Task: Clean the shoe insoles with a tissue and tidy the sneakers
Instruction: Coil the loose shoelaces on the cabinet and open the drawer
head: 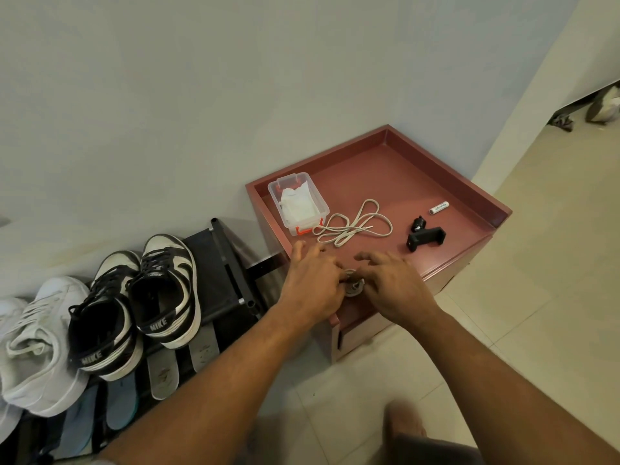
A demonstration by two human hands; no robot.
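Hands: At the front edge of the red cabinet top, a person's left hand curls its fingers round a small grey-white bundle. The right hand meets it from the other side with fingers arched; whether it pinches the bundle cannot be told.
Bundle: Crumpled tissue or coiled lace; it is too hidden between the hands to say which.
Tissues: Folded in a clear tissue box at the back left of the cabinet top, just beside a loose white shoelace.
Sneakers: Black-and-white sneakers stand on the black shoe rack to the left, with white sneakers beyond them.
Insoles: Grey insoles lie on the shelf below, their ends sticking out.
Also there: A black phone clamp and a battery lie to the right.
Doing it well: The step appears to be shaping the bundle. It is best kept over the cabinet top, pressed compact from both sides, and clear of the loose shoelace so nothing snags or drops to the floor.
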